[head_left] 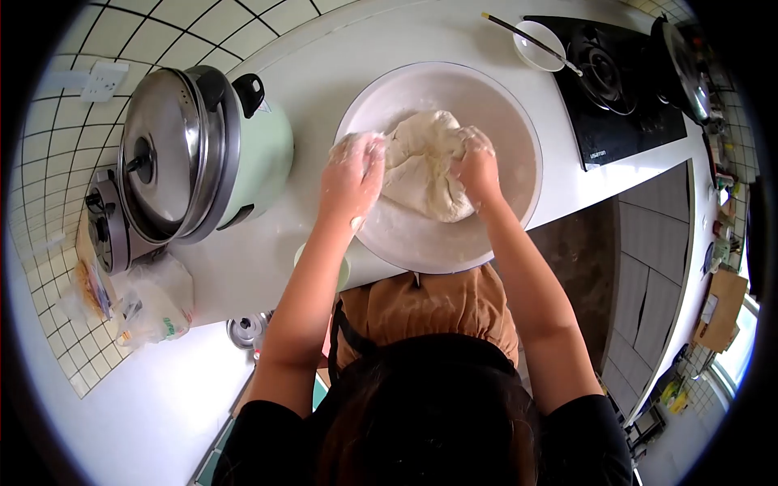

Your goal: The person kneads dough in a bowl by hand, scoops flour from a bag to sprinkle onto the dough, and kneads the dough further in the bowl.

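A pale lump of dough (427, 174), folded and creased in the middle, lies in a wide white basin (438, 247). My right hand (476, 166) has its floury fingers curled over the dough's right edge. At the dough's left edge is my left hand (353, 174), over the basin's rim. Its flour-coated fingers are bent and close together, and what lies between them, if anything, is hidden.
A large green cooker (267, 158) with a metal lid stands at the left, plastic bags (154, 300) below it. Back right, a stick lies across a small white bowl (536, 58) beside a black gas stove (596, 134). Another small bowl (344, 271) is partly behind my left forearm.
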A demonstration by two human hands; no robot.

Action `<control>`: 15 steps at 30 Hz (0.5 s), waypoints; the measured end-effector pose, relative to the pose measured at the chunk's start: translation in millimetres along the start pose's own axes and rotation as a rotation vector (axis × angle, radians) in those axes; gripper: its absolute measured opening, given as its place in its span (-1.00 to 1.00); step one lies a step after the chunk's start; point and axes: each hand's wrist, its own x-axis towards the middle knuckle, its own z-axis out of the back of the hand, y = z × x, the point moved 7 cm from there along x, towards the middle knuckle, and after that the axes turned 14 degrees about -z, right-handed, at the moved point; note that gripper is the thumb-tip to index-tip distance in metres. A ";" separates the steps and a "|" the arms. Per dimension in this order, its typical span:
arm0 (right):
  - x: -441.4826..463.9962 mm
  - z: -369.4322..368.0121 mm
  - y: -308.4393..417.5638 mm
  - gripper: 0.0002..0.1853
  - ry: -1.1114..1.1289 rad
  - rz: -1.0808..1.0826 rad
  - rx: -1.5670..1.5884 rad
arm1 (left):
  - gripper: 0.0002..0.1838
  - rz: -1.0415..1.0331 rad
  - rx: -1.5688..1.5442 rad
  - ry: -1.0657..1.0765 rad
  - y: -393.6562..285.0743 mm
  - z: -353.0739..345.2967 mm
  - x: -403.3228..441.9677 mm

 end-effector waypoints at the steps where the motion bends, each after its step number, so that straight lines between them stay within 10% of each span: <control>1: -12.5 4.1 14.5 -0.57 -0.005 0.056 -0.102 | -0.80 -0.061 -0.013 0.027 -0.7 -11.8 15.1; 7: -83.1 -3.3 43.2 -0.72 0.101 0.461 -0.260 | -0.75 -0.362 -0.005 0.304 -3.0 -118.6 71.2; 12: -118.2 4.8 46.1 -0.67 0.171 0.201 -0.198 | -0.73 -0.170 0.202 0.889 5.0 -166.3 47.6; 15: -115.9 19.1 35.0 -0.69 0.152 0.256 -0.130 | -0.75 -0.431 0.251 0.638 8.1 -149.1 22.5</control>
